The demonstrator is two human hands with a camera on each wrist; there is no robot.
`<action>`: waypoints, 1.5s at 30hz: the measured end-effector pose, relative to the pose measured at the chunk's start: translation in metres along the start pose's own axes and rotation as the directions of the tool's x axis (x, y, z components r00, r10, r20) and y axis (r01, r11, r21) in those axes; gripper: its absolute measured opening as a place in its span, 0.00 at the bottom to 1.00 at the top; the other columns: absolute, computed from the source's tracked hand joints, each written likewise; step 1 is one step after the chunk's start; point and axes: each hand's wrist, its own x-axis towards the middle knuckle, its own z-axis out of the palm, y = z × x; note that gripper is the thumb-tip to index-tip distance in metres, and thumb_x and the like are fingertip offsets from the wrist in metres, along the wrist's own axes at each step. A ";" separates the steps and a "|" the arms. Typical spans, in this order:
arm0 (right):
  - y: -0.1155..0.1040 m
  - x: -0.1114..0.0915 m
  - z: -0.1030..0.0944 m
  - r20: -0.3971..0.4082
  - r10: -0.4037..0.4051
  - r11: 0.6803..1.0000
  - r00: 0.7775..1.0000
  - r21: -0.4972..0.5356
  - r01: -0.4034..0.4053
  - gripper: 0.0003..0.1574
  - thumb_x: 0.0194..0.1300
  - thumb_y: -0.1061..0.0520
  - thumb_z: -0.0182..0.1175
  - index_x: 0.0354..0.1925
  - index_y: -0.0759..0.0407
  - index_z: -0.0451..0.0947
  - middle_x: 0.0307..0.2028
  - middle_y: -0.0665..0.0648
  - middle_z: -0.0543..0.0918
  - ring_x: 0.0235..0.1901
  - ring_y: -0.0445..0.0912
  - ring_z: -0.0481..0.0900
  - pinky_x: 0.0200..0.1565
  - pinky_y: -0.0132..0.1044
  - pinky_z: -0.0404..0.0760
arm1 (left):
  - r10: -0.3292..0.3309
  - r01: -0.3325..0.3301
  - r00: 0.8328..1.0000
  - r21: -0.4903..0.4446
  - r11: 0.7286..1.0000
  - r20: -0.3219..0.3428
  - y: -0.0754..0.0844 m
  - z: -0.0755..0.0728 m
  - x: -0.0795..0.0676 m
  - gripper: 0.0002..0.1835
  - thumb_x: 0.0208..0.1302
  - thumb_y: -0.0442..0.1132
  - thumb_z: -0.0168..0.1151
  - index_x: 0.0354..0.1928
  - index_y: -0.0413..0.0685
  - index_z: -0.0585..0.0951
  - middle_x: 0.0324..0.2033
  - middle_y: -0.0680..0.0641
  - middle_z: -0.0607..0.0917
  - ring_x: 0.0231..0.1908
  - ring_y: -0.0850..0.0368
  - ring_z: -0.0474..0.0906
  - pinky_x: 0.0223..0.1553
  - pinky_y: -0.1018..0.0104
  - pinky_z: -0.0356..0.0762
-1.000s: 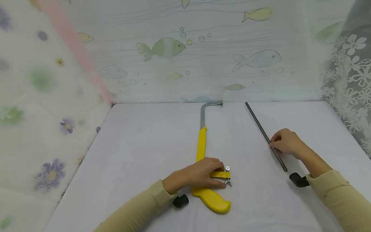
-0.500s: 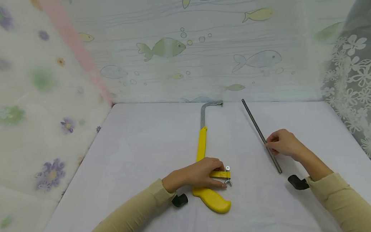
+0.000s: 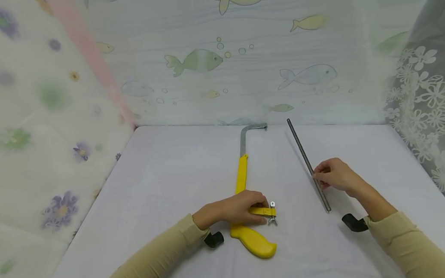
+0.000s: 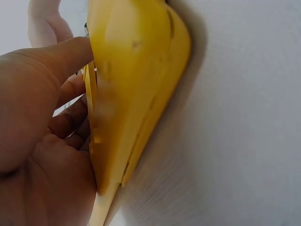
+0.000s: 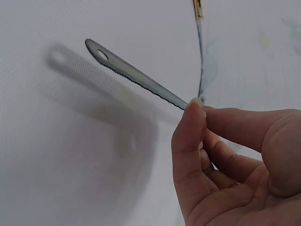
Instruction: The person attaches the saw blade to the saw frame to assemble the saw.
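A hacksaw frame with a yellow body, bent grey metal front end and yellow handle lies on the white cloth. My left hand grips it just above the handle, fingers curled round the yellow part, which also fills much of the left wrist view. Beyond those fingertips a short yellow arm carries a pin and wing nut. To the right, my right hand pinches a thin grey hacksaw blade between thumb and fingers. The right wrist view shows its toothed edge and end hole, with its shadow below.
The white tablecloth spreads around both tools. A fish-print curtain rises behind the table's far edge, a flower-print sheet at the left and a lace-patterned curtain at the right. Black wrist cameras sit at both cuffs.
My right hand has carried the hacksaw blade a little to the left, toward the frame, and the blade stands slightly steeper in view. My left hand keeps its grip on the hacksaw frame.
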 end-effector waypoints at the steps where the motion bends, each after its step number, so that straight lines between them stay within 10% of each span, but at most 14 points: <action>1: 0.000 0.000 0.001 0.001 -0.003 1.000 1.000 0.004 0.003 0.16 0.65 0.61 0.55 0.44 0.76 0.72 0.31 0.60 0.77 0.29 0.48 0.79 0.33 0.39 0.81 | 0.003 -0.003 1.000 -0.005 1.000 -0.001 0.000 0.000 0.000 0.15 0.62 0.48 0.63 0.47 0.50 0.76 0.40 0.60 0.77 0.38 0.68 0.70 0.43 0.80 0.68; 45: -0.015 0.041 0.025 0.154 -0.069 0.943 0.986 0.332 0.015 0.22 0.69 0.60 0.53 0.52 0.78 0.68 0.40 0.64 0.76 0.36 0.47 0.77 0.42 0.38 0.79 | -0.034 0.034 0.999 -0.051 0.998 -0.003 0.000 0.000 -0.001 0.07 0.66 0.48 0.58 0.38 0.55 0.73 0.31 0.59 0.76 0.31 0.67 0.69 0.34 0.78 0.69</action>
